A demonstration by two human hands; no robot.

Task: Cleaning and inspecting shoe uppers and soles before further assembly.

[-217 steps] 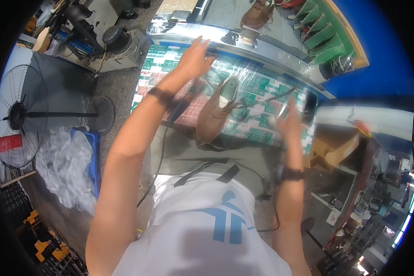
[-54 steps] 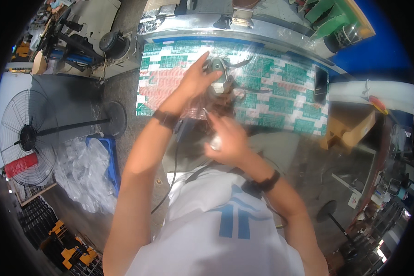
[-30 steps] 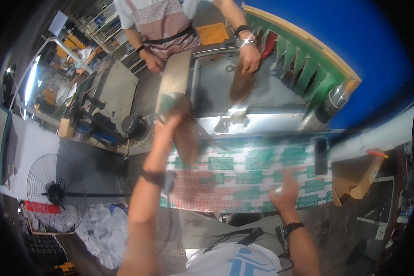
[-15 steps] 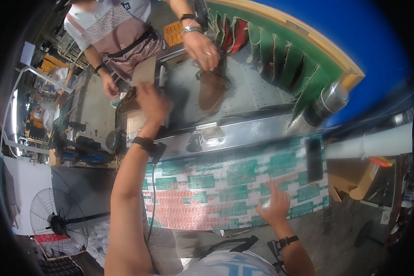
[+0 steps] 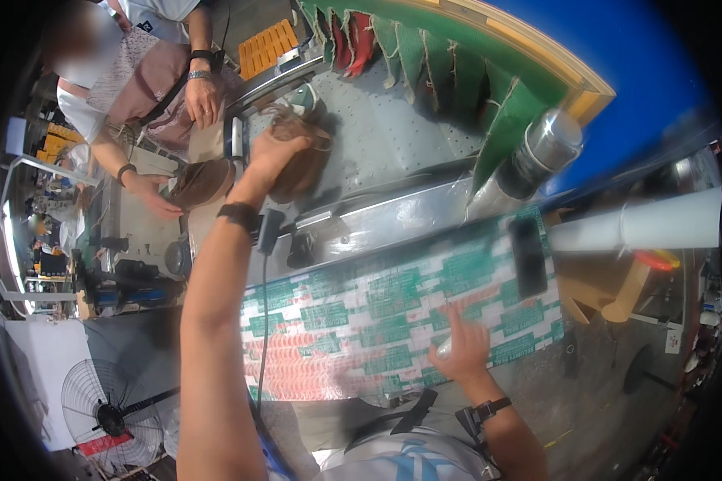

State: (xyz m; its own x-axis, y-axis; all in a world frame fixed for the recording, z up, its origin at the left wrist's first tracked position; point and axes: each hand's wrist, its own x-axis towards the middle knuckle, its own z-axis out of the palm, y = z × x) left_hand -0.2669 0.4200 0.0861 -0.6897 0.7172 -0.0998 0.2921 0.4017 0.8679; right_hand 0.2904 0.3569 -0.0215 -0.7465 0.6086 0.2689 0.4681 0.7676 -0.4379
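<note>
left hand (image 5: 277,152) gripping brown shoe (image 5: 301,164) over grey conveyor (image 5: 393,136) | right hand (image 5: 461,349) fingers spread, resting on patterned table (image 5: 361,321)

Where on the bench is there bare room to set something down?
The patterned mat lies bare between the right hand and the dark phone. The grey perforated surface is bare right of the left hand; its left end is crowded with shoes and a co-worker's hands.

The left hand (image 5: 277,152) is gripping a brown leather shoe (image 5: 301,164) on the perforated grey metal conveyor (image 5: 393,128), while the right hand (image 5: 461,349) is resting on the green-and-red patterned table cover (image 5: 361,321).
</note>
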